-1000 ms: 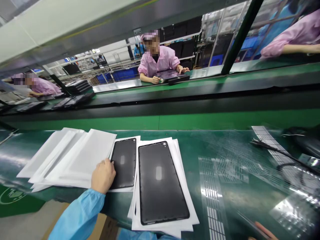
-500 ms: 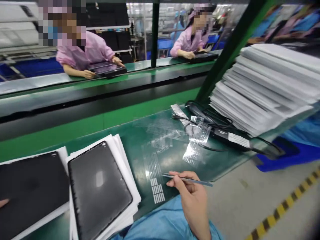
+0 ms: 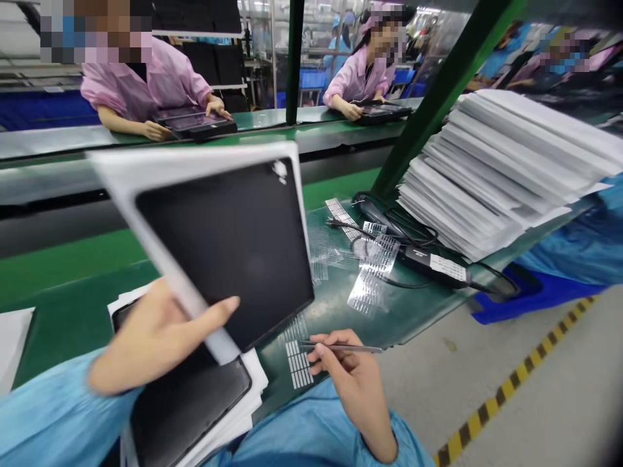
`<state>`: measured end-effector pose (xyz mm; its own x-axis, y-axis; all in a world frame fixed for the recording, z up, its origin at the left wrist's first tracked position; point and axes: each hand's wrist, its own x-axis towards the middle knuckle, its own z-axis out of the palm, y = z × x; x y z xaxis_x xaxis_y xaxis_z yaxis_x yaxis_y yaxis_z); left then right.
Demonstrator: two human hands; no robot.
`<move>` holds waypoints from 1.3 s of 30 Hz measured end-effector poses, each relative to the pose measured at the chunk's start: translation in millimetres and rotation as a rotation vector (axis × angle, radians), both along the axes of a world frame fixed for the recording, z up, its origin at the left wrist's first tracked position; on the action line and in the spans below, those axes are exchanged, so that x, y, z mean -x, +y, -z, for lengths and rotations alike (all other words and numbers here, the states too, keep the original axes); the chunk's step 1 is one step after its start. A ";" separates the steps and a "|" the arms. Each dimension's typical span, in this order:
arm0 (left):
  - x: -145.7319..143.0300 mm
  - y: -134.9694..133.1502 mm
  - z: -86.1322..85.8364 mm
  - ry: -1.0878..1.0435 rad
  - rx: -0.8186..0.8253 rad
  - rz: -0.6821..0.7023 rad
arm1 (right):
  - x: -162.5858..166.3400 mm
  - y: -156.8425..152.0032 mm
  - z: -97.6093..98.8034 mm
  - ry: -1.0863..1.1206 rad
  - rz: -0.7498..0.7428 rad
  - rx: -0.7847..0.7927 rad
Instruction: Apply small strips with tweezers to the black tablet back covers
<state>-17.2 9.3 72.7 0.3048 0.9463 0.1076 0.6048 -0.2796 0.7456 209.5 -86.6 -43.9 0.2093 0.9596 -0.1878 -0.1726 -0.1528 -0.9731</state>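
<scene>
My left hand [image 3: 160, 331] grips a black tablet back cover [image 3: 233, 246] together with the white foam sleeve [image 3: 195, 165] behind it, thumb on the black face. It is raised and tilted above another black tablet cover [image 3: 189, 402], which lies on stacked white sleeves [image 3: 257, 383]. Between the fingers of my right hand [image 3: 353, 370] is a pair of metal tweezers [image 3: 350, 348]. Their tips point left, close to a clear strip with small white stickers [image 3: 298, 364] on the green bench. The raised cover hides part of that strip.
More clear sticker strips [image 3: 374, 272] lie beside a black power adapter [image 3: 433, 264] with cables. A tall pile of white sleeves [image 3: 501, 168] stands at the right, by a green post [image 3: 438, 97]. Two people in pink [image 3: 150, 81] work across the line.
My left hand has come in from the left edge and lifted the left-hand black cover with its white sleeve, up and to the right. My right hand stays near the sticker strip with the tweezers.
</scene>
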 end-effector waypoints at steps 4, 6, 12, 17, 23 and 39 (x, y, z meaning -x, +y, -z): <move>-27.2 14.4 25.4 -0.078 0.065 0.184 | 1.9 -0.7 -1.9 -0.008 0.019 -0.003; -28.5 15.3 40.4 0.011 0.039 0.242 | 2.6 -1.9 -2.1 -0.015 0.026 -0.004; -21.0 11.7 48.0 0.185 -0.068 0.308 | 2.9 -5.4 2.4 -0.058 0.007 0.011; -22.3 10.7 48.5 0.176 -0.097 0.312 | 2.1 -2.8 -2.3 -0.060 0.002 0.024; -21.8 9.9 53.8 0.179 -0.110 0.291 | 3.7 -2.7 -4.2 -0.034 0.055 0.006; -23.0 7.9 55.4 0.187 -0.189 0.291 | 4.3 -2.7 -7.9 -0.070 0.001 0.037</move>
